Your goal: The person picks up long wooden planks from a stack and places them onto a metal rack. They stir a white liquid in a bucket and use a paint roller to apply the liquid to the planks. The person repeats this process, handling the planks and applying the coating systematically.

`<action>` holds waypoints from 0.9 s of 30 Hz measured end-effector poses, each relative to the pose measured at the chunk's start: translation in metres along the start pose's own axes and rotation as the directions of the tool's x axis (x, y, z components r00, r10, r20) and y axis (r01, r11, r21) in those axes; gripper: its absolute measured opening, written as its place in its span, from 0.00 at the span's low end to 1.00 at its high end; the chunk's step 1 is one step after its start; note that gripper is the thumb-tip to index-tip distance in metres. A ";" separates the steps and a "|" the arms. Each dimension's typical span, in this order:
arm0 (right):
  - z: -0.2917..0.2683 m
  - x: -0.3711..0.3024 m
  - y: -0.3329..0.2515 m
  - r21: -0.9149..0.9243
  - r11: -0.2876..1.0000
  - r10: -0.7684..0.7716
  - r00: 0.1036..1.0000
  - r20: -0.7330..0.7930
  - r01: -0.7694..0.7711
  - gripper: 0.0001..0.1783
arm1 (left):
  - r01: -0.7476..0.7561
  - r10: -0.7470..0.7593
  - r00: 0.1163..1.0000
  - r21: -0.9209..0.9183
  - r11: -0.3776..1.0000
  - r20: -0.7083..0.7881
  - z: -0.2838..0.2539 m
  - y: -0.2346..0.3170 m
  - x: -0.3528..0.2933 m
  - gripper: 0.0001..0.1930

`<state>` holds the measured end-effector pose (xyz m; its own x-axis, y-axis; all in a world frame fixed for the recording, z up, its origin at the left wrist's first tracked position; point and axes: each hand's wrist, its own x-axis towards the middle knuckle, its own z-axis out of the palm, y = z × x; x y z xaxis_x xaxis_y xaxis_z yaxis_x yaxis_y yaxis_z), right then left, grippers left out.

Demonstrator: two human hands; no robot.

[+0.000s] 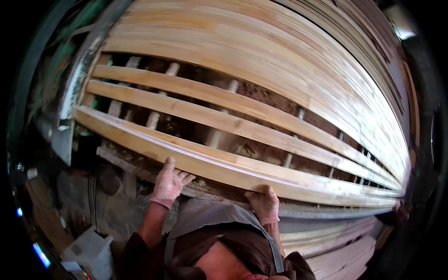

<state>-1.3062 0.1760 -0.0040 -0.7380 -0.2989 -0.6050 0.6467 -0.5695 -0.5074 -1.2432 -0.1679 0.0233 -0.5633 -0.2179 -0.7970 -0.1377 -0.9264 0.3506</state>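
A long wooden board lies nearest to me, with a white line running along its upper edge. My left hand, in a pale dusty glove, rests against the board's near side, thumb up and fingers spread apart. Farther right, my right hand, gloved too, is curled at the same board's near edge; its thumb side touches the wood and part of its fingers is hidden. Two more narrow boards, a middle board and a farther board, lie beyond it with gaps between them.
A wide panel of boards side by side fills the far side. Pale crossbars show through the gaps. A metal rail bounds the left end. Stacked planks lie at lower right, a whitish container at lower left.
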 end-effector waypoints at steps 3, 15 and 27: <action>0.009 0.006 -0.002 0.173 0.985 0.015 0.997 -0.077 -0.001 0.19 | -0.011 0.010 1.000 0.027 1.000 0.020 0.014 0.001 0.011 0.28; -0.011 0.062 -0.008 -0.034 0.999 -0.029 0.999 -0.027 0.028 0.22 | -0.074 0.026 0.987 0.297 0.952 0.161 0.024 0.012 0.051 0.25; -0.009 0.080 -0.008 -0.288 0.924 -0.297 0.946 -0.129 0.251 0.18 | -0.140 0.116 0.958 0.073 0.987 0.262 0.039 -0.011 0.061 0.33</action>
<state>-1.3687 0.1636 -0.0533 -0.8654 -0.0147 -0.5009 0.4681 -0.3804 -0.7976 -1.3076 -0.1585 -0.0098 -0.7693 -0.2359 -0.5938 -0.1167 -0.8619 0.4935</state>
